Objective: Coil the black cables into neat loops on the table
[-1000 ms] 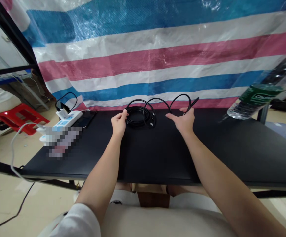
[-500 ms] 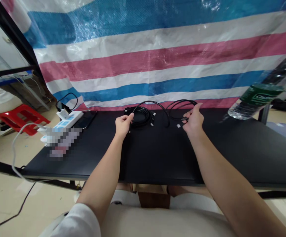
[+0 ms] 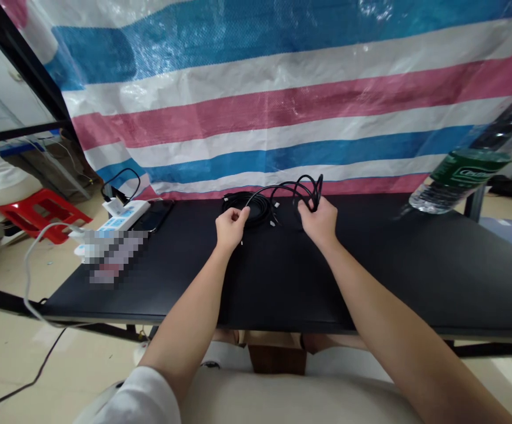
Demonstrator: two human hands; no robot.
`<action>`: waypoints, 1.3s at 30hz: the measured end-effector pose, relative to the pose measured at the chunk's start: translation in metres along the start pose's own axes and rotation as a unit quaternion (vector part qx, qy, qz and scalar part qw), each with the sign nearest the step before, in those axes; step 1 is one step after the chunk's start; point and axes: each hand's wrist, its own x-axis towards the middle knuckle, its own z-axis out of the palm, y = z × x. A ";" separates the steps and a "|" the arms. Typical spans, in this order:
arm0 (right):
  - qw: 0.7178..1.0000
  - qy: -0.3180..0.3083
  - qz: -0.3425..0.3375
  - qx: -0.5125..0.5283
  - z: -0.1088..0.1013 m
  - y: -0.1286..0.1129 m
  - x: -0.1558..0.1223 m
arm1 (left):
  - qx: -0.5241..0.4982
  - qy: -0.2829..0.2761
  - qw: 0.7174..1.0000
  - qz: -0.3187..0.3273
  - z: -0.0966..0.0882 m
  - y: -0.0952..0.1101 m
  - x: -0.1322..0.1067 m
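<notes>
A black cable (image 3: 282,186) runs in loops between my two hands. My left hand (image 3: 232,227) pinches one stretch of it between thumb and fingers, and a small tip pokes out just below. My right hand (image 3: 320,221) is closed round several loops that stand up above the fist. Behind my left hand, a second coiled black cable (image 3: 258,207) lies on the black table (image 3: 278,277), with pale connector ends around it.
At the left, a white power strip (image 3: 126,217) with plugs sits beside a dark phone (image 3: 153,217). A water bottle (image 3: 454,176) with a green label stands at the back right. Striped plastic sheeting (image 3: 256,112) hangs behind the table. A red stool (image 3: 39,215) is beyond the left end.
My right hand has moved left, closer to my left hand, and the cable between them has gathered into upright loops. My left hand has shifted slightly right.
</notes>
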 end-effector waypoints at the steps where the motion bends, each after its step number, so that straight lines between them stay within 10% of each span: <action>1: 0.999 0.002 0.009 0.031 -0.001 -0.001 0.001 | -0.013 -0.012 1.000 -0.006 0.001 -0.001 -0.001; 11: 0.864 -0.325 0.153 0.354 -0.004 -0.008 -0.009 | -0.118 -0.222 0.966 -0.056 0.009 0.002 -0.010; 22: 0.987 -0.153 0.001 0.038 0.025 -0.002 -0.027 | -0.295 -0.062 0.928 -0.220 0.015 -0.002 0.000; 33: 0.974 -0.135 -0.018 -0.182 0.077 -0.013 -0.006 | -0.259 0.133 0.948 -0.131 0.011 -0.020 0.018; 39: 0.947 -0.173 0.069 -0.261 0.102 -0.023 0.011 | 0.061 0.080 0.988 -0.114 0.003 -0.018 0.016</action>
